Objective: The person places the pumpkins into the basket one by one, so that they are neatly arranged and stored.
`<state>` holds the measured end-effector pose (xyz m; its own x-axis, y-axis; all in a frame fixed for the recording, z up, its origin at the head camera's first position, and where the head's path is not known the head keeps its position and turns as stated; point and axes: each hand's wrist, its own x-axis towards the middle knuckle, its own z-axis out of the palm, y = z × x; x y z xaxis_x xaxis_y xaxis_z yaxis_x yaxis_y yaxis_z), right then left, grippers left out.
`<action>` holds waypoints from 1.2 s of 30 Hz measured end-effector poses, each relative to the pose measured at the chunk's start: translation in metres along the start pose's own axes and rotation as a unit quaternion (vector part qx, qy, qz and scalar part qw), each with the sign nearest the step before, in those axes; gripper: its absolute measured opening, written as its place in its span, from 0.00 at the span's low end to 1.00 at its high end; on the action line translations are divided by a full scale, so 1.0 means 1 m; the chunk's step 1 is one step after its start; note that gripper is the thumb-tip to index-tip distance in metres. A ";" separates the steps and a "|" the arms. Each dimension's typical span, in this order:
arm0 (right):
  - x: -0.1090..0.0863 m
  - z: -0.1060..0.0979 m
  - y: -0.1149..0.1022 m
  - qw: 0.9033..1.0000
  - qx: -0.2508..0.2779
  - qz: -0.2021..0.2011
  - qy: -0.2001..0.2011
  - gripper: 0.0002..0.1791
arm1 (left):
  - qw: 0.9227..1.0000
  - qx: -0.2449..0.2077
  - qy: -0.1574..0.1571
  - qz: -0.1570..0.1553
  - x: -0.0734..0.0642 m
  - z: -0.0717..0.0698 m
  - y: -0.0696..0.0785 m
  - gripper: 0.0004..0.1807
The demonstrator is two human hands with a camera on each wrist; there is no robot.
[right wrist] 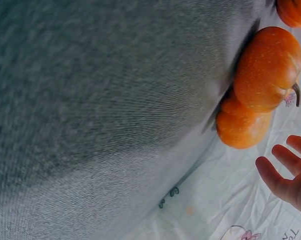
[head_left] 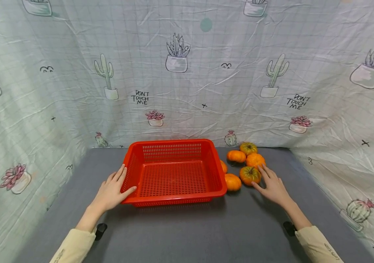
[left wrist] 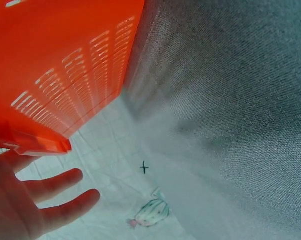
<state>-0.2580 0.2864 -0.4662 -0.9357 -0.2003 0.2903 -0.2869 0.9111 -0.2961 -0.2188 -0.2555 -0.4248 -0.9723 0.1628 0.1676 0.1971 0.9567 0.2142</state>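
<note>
A red plastic basket [head_left: 173,197] with perforated walls stands on the grey table in the head view, with nothing inside it. My left hand [head_left: 109,191] rests at its left front corner, the thumb over the rim and the other fingers straight along the side. In the left wrist view those fingers [left wrist: 65,207] spread beside the basket's outer wall [left wrist: 85,65]. To the basket's right, my right hand [head_left: 274,187] reaches over small pumpkins with loosely extended fingers. Nearest are a greenish-orange pumpkin [head_left: 250,176] and an orange pumpkin [head_left: 255,160]. Whether the fingertips touch them I cannot tell.
More small pumpkins lie around: an orange one [head_left: 232,182] against the basket's right side, another orange one [head_left: 236,156] behind, and a greenish one [head_left: 248,148] at the back. A printed cloth [head_left: 203,84] hangs behind and along both sides of the grey table [head_left: 187,233].
</note>
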 end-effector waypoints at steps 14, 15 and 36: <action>0.009 0.009 0.007 1.000 -0.022 0.005 -0.013 0.46 | 1.000 -0.019 -0.012 -0.002 -0.005 0.005 0.001 0.47; 0.009 0.009 0.007 1.000 -0.025 0.005 -0.015 0.46 | 1.000 -0.017 -0.008 0.001 -0.005 0.005 0.002 0.48; 0.028 0.016 0.012 0.998 -0.054 0.007 -0.008 0.42 | 1.000 0.008 0.000 0.005 -0.004 0.005 0.002 0.47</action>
<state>-0.2909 0.2857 -0.4756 -0.9426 -0.1929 0.2726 -0.2514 0.9472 -0.1988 -0.2153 -0.2528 -0.4298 -0.9704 0.1713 0.1699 0.2040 0.9587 0.1982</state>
